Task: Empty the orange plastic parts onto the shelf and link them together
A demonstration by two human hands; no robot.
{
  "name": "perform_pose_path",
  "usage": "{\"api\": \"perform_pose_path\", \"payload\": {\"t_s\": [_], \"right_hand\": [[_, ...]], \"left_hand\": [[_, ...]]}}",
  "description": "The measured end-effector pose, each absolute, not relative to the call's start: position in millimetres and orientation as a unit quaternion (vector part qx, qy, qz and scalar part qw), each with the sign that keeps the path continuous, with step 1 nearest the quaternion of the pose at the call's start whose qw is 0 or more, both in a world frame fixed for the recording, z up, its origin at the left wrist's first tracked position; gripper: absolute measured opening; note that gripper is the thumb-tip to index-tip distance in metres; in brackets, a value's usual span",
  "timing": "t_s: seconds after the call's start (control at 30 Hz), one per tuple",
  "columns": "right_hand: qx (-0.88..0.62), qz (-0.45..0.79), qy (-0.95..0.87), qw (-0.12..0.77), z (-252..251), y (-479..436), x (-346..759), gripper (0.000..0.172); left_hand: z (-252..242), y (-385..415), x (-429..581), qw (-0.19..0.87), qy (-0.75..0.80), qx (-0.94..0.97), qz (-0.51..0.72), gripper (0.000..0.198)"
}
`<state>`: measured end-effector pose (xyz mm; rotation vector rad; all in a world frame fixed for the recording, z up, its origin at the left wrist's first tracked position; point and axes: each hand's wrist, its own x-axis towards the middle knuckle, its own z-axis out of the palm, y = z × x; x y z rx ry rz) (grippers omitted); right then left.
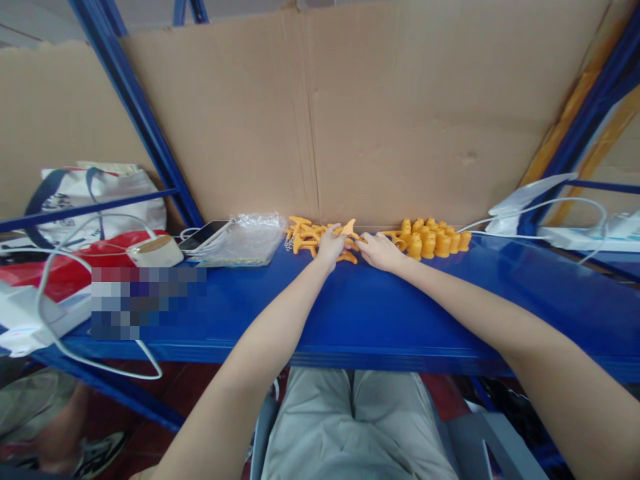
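Note:
My left hand (330,248) is closed on an orange plastic piece (349,227) with a flared end, which sticks up past the fingers. Close on its right, my right hand (379,252) has its fingers pinched together at the same orange piece; the exact grip is too small to see. Left of and behind my left hand lies a loose heap of orange branched pieces (300,241), with a bit of metal chain at its left edge. Beyond my right hand, several rounded orange pieces (429,241) stand upright in a tight group.
The blue shelf (350,313) has a cardboard wall (400,113) behind it. To the left are a clear plastic bag stack (245,243), a phone (206,237), a white charger (155,252), looping cables and a tote bag (105,200). A power strip (590,239) lies right. Someone's leg shows lower left.

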<state>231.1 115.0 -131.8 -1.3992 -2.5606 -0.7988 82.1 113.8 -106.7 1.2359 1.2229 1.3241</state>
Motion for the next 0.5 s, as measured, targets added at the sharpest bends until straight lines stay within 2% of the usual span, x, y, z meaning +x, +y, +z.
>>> {"api": "perform_pose_path", "payload": {"t_s": [0.23, 0.5], "right_hand": [[-0.588, -0.229, -0.774, 0.057, -127, 110, 225, 0.040], [-0.639, -0.231, -0.732, 0.055, -122, 113, 230, 0.044]], "left_hand": [[-113, 118, 83, 0.448, 0.494, 0.518, 0.536, 0.029], [-117, 122, 83, 0.441, 0.497, 0.542, 0.515, 0.022]]}}
